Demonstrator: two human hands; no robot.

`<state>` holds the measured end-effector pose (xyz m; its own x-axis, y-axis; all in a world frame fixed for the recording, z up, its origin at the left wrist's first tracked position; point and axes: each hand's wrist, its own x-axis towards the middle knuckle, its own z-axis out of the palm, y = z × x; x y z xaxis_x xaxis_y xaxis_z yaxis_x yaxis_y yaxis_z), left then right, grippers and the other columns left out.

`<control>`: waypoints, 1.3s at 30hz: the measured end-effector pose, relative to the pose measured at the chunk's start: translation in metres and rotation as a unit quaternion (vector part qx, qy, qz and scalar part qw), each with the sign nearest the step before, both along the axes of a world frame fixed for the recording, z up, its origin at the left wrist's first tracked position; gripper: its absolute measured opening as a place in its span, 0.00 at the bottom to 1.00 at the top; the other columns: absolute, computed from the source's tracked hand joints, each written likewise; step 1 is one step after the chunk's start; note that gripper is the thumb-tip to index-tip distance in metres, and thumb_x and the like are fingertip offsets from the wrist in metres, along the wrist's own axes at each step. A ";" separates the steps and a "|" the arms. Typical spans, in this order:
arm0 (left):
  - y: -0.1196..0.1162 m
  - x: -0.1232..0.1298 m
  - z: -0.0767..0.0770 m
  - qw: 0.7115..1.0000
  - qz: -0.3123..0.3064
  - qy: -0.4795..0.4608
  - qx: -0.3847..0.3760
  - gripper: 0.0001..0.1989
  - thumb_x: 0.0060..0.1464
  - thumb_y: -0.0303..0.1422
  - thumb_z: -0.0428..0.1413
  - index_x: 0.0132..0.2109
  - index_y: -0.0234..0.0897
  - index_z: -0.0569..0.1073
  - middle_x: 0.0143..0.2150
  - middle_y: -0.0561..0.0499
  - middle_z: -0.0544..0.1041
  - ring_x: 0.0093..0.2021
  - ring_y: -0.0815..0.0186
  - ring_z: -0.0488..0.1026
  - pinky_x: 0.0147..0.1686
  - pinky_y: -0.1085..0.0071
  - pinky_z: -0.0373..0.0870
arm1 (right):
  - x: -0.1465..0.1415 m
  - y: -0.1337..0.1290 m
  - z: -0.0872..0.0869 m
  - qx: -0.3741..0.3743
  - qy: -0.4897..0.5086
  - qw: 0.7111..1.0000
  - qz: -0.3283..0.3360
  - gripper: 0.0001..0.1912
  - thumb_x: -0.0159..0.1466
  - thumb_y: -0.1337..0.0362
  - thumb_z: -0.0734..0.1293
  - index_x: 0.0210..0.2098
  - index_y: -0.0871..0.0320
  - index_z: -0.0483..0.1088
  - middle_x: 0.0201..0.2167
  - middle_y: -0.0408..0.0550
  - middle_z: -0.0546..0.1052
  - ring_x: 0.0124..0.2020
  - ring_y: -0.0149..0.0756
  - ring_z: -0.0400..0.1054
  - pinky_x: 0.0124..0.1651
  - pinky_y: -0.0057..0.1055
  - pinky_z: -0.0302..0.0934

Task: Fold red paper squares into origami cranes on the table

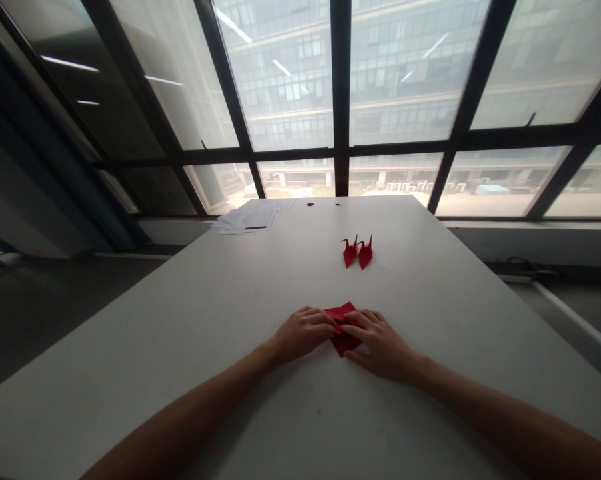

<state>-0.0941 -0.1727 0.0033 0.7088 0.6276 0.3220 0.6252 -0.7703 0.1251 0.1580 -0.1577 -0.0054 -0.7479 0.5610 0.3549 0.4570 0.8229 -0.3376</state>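
A partly folded sheet of red origami paper point(344, 343) lies on the white table, with one corner pointing away from me and another toward me. My left hand point(304, 333) is closed at its left side, fingers together and pressing on the paper. From the right, my right hand point(378, 341) reaches over it, fingertips on the middle folds and thumb by the near corner. Both hands cover parts of the paper, so its exact folds are hidden. Beyond them stand two red paper cranes, a left crane point(350, 253) and a right crane point(365, 254), side by side.
The long white table point(205, 320) runs toward large dark-framed windows point(341, 100). Loose printed sheets point(248, 217) with a dark pen point(255, 228) lie at its far left corner. Two small holes are in the far tabletop. A blue curtain point(55, 147) hangs at left.
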 end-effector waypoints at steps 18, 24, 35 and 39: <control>0.000 0.000 -0.001 0.994 -0.057 -0.060 -0.065 0.12 0.65 0.33 0.53 0.53 0.42 0.75 0.56 0.47 0.77 0.59 0.62 0.71 0.61 0.63 0.64 | -0.002 0.005 -0.009 -0.037 0.108 0.987 -0.109 0.14 0.68 0.64 0.62 0.51 0.53 0.72 0.50 0.52 0.75 0.52 0.44 0.66 0.56 0.43 0.61; -0.002 0.001 0.003 0.992 -0.083 -0.048 -0.076 0.15 0.64 0.34 0.53 0.57 0.43 0.73 0.59 0.46 0.74 0.62 0.59 0.68 0.62 0.61 0.63 | -0.001 0.016 -0.006 -0.203 0.177 0.946 -0.178 0.15 0.63 0.64 0.64 0.48 0.58 0.73 0.46 0.53 0.78 0.45 0.43 0.72 0.51 0.41 0.66; -0.005 0.004 0.009 0.991 -0.108 -0.033 -0.076 0.16 0.64 0.33 0.54 0.58 0.42 0.72 0.62 0.45 0.71 0.66 0.57 0.64 0.64 0.58 0.61 | 0.014 0.036 0.012 -0.495 0.227 0.811 -0.216 0.24 0.57 0.65 0.70 0.52 0.60 0.66 0.41 0.54 0.78 0.29 0.32 0.72 0.28 0.26 0.64; -0.006 0.002 0.009 0.992 -0.105 -0.020 -0.067 0.18 0.64 0.34 0.54 0.60 0.43 0.71 0.65 0.46 0.68 0.68 0.57 0.60 0.66 0.57 0.58 | 0.013 0.035 0.008 -0.504 0.229 0.810 -0.194 0.28 0.55 0.66 0.72 0.54 0.60 0.65 0.35 0.50 0.79 0.29 0.35 0.73 0.28 0.27 0.65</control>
